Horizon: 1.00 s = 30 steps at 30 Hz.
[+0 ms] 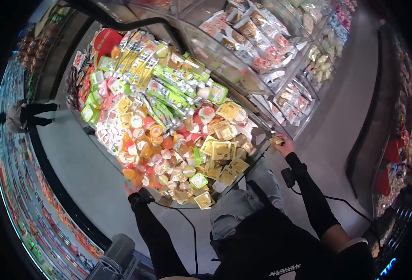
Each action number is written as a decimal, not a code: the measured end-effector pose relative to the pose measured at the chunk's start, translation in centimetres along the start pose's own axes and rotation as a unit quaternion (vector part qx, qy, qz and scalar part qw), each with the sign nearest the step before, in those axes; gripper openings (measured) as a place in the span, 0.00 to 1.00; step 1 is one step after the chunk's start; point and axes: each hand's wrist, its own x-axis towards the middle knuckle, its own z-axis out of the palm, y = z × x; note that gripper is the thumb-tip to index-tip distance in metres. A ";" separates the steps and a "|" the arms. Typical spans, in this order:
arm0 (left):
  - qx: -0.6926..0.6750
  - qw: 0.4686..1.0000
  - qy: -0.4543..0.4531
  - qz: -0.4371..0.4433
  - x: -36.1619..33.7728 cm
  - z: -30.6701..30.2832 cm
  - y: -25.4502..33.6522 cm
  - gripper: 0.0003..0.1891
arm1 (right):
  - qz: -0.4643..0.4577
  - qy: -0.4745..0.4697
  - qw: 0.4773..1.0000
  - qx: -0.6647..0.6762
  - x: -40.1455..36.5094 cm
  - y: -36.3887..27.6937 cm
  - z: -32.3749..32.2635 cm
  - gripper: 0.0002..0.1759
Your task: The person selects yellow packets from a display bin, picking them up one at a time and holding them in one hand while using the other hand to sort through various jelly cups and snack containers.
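Observation:
A large heap of jelly cups (140, 135) and packaged snacks fills a display stand in front of me. My right hand (284, 145) is closed on a small gold-yellow packet (277, 140) beside the right corner of the stand. Closest to that hand in the heap are square yellow-lidded cups (221, 150). My left hand (130, 189) is at the near left edge of the heap, by orange jelly cups (130, 174). Its fingers look extended, with nothing visible in them, though they are small and partly hidden.
Clear bins hold bagged snacks (262, 37) behind the stand to the right. Green and yellow long packets (168, 95) lie across the heap's far half. Stocked shelves (24, 186) run along the left. Another person (21, 115) stands in the left aisle. A grey bin (121, 247) is at lower left.

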 end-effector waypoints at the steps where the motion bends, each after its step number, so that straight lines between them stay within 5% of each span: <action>1: 0.025 0.999 -0.012 0.036 -0.8 0.4 -0.4 0.29 | 0.009 0.013 1.000 0.001 -0.6 -0.3 -0.2 0.22; 4: 0.082 0.968 0.072 0.227 2.8 -0.7 -0.7 0.28 | 0.002 0.041 0.999 -0.009 -2.3 -2.0 -0.5 0.25; 5: 0.094 0.970 0.064 0.217 1.2 1.4 -2.5 0.28 | 0.002 0.051 0.998 -0.020 -2.8 -2.7 -0.5 0.26; 7: 0.178 0.854 0.152 0.464 -6.3 7.0 -7.5 0.25 | -0.020 0.063 0.995 -0.072 -3.2 -4.8 -0.3 0.30; 8: 0.187 0.856 0.145 0.460 -6.7 8.1 -9.4 0.25 | -0.039 0.066 0.991 -0.112 -3.2 -5.9 -0.1 0.32; 10: 0.466 0.540 0.128 0.689 -7.3 9.8 -12.5 0.24 | -0.054 0.062 0.991 -0.101 -2.8 -7.2 0.8 0.32; 15: 0.495 0.574 -0.228 0.611 -13.6 17.5 -25.0 0.24 | -0.146 -0.077 0.966 -0.201 -0.2 -8.8 3.6 0.31; 20: 0.624 0.391 -0.432 0.521 -15.2 20.9 -36.3 0.19 | -0.201 -0.115 0.875 -0.425 3.3 -3.1 7.2 0.24; 22: 0.673 0.312 -0.468 0.480 -15.5 22.1 -39.9 0.16 | -0.199 -0.069 0.858 -0.469 3.9 -2.6 7.8 0.24; 26: 0.722 0.272 -0.445 0.455 -13.1 23.1 -45.0 0.13 | -0.101 -0.043 0.900 -0.421 3.5 -2.4 8.2 0.27; 29: 0.817 0.162 -0.335 0.440 -11.3 23.6 -47.4 0.11 | -0.065 -0.024 0.912 -0.405 1.7 -4.8 6.9 0.31; 30: 0.818 0.162 -0.337 0.438 -11.1 23.8 -47.8 0.11 | -0.040 -0.016 0.922 -0.385 1.3 -4.7 6.7 0.32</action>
